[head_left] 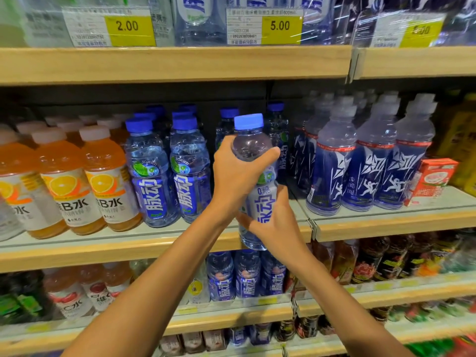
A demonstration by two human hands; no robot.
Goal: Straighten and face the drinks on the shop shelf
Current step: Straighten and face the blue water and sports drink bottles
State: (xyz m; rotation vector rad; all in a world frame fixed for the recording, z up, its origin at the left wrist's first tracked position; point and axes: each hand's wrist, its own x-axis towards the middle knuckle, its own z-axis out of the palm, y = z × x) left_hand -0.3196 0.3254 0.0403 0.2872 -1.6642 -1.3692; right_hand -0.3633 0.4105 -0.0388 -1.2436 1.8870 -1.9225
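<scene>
Bottle (253, 150) with a blue cap: how is it held, nearest the camera? — Desk

It is gripped by both bare hands and kept upright. The clear upper part is wrapped by the left hand (237, 173), with the fingers curled behind and the thumb laid across the front. The pale label lower down is clasped by the right hand (275, 225). The bottle is held in front of the middle shelf (154, 243), and its base is seen against the wooden lip. — Field

What is shown along the front of that shelf? — Desk

To the left of the held bottle, two blue-labelled bottles (154, 176) are stood side by side with their labels turned forward. Orange drinks (108, 176) with pale caps are lined up further left. To the right, dark blue sports drinks (332, 163) with white caps are ranked in rows, and a red carton (435, 179) is set just beside them. — Field

And farther back? — Desk

More blue-capped bottles (228, 117) are stood deeper in, behind the held one. Above, yellow price tags (280, 25) marked 2.00 and 5.00 are fixed over the upper shelf (180, 63). A third tag at the right is blurred and cannot be read with certainty. — Field
</scene>
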